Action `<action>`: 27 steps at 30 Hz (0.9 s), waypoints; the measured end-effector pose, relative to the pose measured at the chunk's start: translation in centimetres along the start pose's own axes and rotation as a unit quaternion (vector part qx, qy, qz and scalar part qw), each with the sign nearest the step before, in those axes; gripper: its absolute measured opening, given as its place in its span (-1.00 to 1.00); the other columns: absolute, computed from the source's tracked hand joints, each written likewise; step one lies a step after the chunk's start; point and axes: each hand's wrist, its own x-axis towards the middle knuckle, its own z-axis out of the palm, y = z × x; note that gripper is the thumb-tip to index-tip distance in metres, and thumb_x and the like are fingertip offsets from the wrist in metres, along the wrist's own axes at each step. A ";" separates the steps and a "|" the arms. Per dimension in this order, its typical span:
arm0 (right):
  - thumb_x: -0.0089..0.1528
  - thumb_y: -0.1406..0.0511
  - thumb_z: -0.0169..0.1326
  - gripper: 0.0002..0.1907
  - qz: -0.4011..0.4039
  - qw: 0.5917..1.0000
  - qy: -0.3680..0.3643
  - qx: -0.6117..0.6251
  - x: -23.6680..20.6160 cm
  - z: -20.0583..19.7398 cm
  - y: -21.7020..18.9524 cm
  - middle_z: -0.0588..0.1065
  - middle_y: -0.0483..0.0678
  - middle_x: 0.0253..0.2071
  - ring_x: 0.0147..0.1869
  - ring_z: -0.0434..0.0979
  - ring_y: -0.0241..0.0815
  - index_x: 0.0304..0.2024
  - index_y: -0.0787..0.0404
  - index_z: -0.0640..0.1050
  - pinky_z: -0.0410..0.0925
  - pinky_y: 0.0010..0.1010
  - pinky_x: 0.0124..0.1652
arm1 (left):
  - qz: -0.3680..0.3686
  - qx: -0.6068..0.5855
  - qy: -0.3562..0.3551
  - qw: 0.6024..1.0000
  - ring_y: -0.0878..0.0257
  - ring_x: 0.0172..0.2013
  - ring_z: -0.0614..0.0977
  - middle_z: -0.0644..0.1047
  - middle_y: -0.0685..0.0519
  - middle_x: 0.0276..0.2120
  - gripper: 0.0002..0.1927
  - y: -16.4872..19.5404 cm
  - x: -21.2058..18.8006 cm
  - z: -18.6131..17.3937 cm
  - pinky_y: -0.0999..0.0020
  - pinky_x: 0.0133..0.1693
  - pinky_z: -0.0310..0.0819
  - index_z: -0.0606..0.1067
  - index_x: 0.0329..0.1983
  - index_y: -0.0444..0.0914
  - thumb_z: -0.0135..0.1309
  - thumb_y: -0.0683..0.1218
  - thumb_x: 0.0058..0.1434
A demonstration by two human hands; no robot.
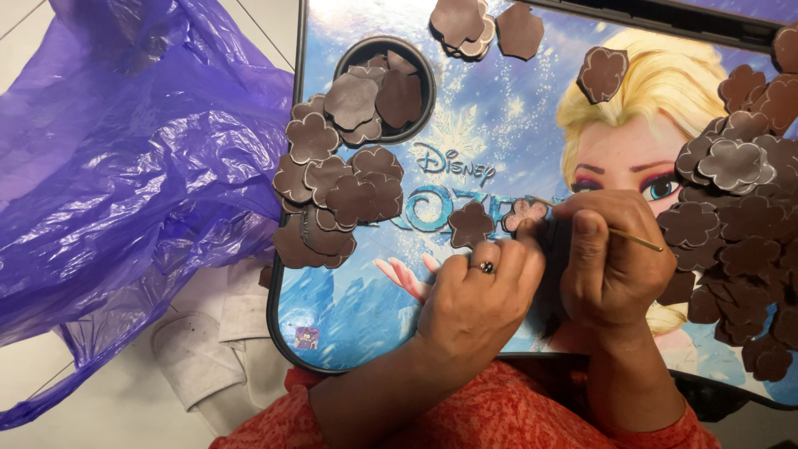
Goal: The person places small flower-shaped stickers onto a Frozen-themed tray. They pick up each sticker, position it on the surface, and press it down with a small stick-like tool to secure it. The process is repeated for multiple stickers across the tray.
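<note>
My left hand [478, 299], with a ring on one finger, rests on a blue picture tray [349, 333] and pinches a small brown flower-shaped cutout [525, 214] at its fingertips. My right hand [611, 258] is closed around a thin stick-like tool [636, 239] whose tip meets that cutout. Another flat brown flower cutout [471, 224] lies just left of my left fingers. Both hands sit close together at the tray's lower middle.
Piles of brown flower cutouts lie at the tray's right [740, 224], at its left [332, 199] and top [474, 25]; more fill a round cup recess [384, 87]. A crumpled purple plastic bag [125, 166] and white cloth [208, 341] lie left.
</note>
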 end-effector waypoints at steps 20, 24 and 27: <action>0.56 0.35 0.01 -0.80 0.010 1.000 -0.017 0.002 -0.5 -0.4 0.4 0.55 -0.02 -0.24 -0.20 0.54 -0.16 -0.15 0.31 0.54 0.41 -0.44 -0.13 | -0.002 -0.007 -0.011 1.000 0.33 -0.26 0.46 0.49 0.06 0.25 -0.70 -0.1 0.3 0.0 0.47 -0.32 0.29 0.57 0.05 -0.18 0.02 -0.10 0.28; 0.55 0.36 0.01 -0.80 0.010 1.000 -0.022 0.003 -0.3 -0.5 0.4 0.54 -0.02 -0.26 -0.21 0.53 -0.17 -0.16 0.31 0.54 0.41 -0.43 -0.13 | -0.006 -0.006 -0.008 1.000 0.33 -0.28 0.45 0.50 0.07 0.25 -0.72 -0.1 0.3 0.1 0.46 -0.34 0.27 0.57 0.03 -0.17 0.02 -0.10 0.29; 0.55 0.36 0.01 -0.80 0.011 1.000 -0.021 0.010 -0.4 -0.4 0.4 0.55 -0.02 -0.25 -0.21 0.54 -0.17 -0.17 0.32 0.54 0.41 -0.43 -0.12 | -0.004 -0.005 -0.011 1.000 0.34 -0.30 0.45 0.50 0.07 0.25 -0.75 0.0 0.3 0.2 0.47 -0.35 0.26 0.57 0.00 -0.17 0.03 -0.10 0.29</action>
